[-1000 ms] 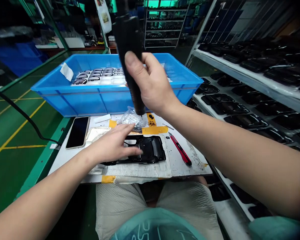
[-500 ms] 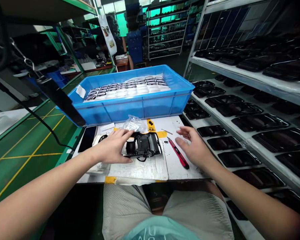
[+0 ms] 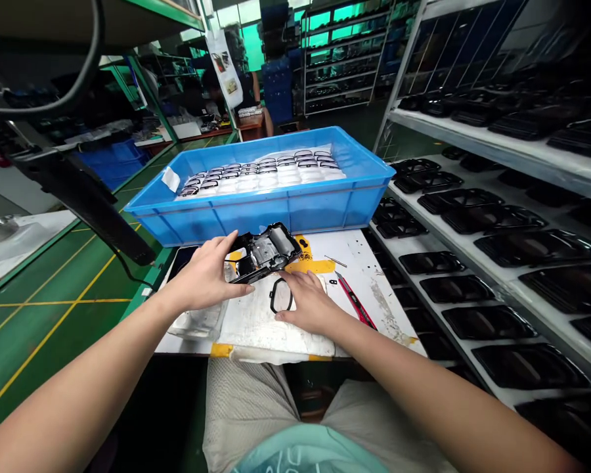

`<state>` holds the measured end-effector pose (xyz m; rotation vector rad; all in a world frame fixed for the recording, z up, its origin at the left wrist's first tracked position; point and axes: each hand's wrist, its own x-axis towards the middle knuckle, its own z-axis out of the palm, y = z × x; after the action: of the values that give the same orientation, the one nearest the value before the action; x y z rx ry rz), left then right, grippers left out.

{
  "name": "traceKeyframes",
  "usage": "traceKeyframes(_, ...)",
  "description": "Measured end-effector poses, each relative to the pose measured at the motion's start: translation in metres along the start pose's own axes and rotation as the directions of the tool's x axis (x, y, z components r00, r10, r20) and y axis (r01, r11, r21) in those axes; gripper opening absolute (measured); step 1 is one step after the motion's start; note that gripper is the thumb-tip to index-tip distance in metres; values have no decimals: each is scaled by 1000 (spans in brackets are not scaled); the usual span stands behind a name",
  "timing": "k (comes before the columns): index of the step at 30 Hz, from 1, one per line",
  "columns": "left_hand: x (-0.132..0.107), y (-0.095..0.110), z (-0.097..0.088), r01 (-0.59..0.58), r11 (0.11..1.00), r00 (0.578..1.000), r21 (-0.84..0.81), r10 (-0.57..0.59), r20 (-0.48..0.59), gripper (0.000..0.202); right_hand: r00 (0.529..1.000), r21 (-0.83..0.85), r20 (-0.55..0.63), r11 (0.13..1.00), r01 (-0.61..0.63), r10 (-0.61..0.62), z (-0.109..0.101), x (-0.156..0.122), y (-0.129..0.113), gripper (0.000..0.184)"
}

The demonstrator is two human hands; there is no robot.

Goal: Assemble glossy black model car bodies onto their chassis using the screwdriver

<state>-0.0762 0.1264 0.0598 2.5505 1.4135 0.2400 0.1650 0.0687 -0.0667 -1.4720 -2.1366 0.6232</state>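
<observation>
My left hand (image 3: 207, 269) grips a black model car body (image 3: 266, 253) by its left end, tilted and raised above the white pad (image 3: 256, 328). The underside or interior of the car body faces up. My right hand (image 3: 308, 299) is low over the pad, with thumb and fingers closed about the right side of a thin black frame (image 3: 272, 299). Its fingertips partly cover the frame, so the exact contact is hidden. Right of that hand lies a red utility knife (image 3: 357, 302), beside a small black piece (image 3: 333, 282) and a thin metal rod (image 3: 335, 261).
Behind the pad stands a blue bin (image 3: 266, 217) with rows of black-rimmed parts on white padding. A phone (image 3: 180, 259) lies partly behind my left hand. Racks of glossy black parts (image 3: 502, 322) line the right. A dark tool-like bar (image 3: 93, 203) hangs at left.
My left hand has lifted and tilted the car body off the pad, uncovering the thin black frame. My right hand has moved left from beyond the knife to the frame.
</observation>
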Motion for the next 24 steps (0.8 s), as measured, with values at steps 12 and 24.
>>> traceKeyframes(12,-1,-16,17,93,991,995,-98,-97,-33,117,983,645,28,748,-157,182,-46,-9,16,66)
traceKeyframes(24,-17,-26,27,161,987,984,-25,-162,-68,112,985,893,-63,449,-17,161,-29,1,21,55)
